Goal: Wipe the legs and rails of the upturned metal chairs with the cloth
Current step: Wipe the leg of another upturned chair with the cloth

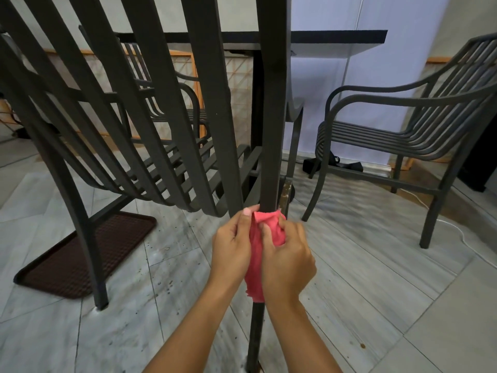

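Note:
A dark metal chair (150, 125) stands close in front of me, its slatted back and seat filling the left and middle. One thick upright leg (273, 117) of it runs down the centre to the floor. A pink cloth (256, 254) is wrapped round this leg at mid height. My left hand (232, 246) grips the cloth and leg from the left, thumb up against the metal. My right hand (289, 259) grips the cloth from the right, fingers curled over its upper fold. The leg shows again below the cloth, between my forearms.
A second dark metal chair (419, 135) stands upright at the right. A dark table (336, 40) is behind, with a third chair under it. A brown ribbed mat (80, 251) lies on the grey tiled floor at left. A white cable (457, 232) trails under the right chair.

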The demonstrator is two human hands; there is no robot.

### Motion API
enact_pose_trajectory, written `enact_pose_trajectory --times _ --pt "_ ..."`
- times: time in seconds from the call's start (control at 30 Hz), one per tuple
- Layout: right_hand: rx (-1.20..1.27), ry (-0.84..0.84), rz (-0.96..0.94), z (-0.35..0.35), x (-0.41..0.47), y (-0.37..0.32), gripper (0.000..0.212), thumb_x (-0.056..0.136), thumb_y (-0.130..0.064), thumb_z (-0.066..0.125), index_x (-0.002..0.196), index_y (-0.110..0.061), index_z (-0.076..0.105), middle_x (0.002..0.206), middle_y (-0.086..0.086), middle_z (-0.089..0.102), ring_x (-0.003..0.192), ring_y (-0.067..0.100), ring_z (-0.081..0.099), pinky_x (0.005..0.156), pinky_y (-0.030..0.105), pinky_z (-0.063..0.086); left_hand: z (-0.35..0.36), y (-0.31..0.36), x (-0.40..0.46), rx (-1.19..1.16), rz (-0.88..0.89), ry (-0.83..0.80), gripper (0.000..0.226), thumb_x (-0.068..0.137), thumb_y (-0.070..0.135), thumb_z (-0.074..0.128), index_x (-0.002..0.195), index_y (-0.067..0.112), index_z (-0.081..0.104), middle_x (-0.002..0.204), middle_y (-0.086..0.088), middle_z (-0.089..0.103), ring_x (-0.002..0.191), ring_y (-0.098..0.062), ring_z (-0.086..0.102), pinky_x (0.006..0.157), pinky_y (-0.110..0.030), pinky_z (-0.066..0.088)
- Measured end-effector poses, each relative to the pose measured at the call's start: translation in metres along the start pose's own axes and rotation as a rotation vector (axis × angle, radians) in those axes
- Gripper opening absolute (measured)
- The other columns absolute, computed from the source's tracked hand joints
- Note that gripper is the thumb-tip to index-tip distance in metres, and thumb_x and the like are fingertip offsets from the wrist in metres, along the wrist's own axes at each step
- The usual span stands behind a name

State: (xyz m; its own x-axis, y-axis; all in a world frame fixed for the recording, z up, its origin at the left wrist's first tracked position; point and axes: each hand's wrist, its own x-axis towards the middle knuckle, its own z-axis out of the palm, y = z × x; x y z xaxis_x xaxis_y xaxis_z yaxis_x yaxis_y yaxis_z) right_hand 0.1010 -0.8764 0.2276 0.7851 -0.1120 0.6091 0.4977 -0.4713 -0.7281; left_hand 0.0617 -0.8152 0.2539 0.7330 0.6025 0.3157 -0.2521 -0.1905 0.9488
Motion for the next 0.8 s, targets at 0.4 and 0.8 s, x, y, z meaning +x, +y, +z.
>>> enact_pose_trajectory --times 0.4,0.8 --pt "-0.035 -0.057 0.061 0.006 -0.023 0.021 0.016 0.076 -0.028 0.075 0.082 -0.016 0.066 0.072 -0.008 0.061 0.046 0.008 0.048 0.043 0.01 0.024 0.002 -0.003 -0.003 -0.047 0.046 -0.03 0.026 0.098 0.024 0.04 0.104 0.036 0.062 0.096 0.019 0.07 0.099 0.004 0.063 0.079 -0.009 0.046" --pt "-0.031 -0.191 0.111 -0.009 -0.031 0.038 0.028 0.081 -0.039 0.066 0.099 -0.018 0.07 0.086 -0.012 0.065 0.058 -0.004 0.044 0.05 0.006 0.024 0.0 -0.004 -0.007 -0.002 0.031 -0.041 0.027 0.098 0.026 0.038 0.104 0.04 0.06 0.099 0.024 0.068 0.102 0.007 0.06 0.083 -0.007 0.044"
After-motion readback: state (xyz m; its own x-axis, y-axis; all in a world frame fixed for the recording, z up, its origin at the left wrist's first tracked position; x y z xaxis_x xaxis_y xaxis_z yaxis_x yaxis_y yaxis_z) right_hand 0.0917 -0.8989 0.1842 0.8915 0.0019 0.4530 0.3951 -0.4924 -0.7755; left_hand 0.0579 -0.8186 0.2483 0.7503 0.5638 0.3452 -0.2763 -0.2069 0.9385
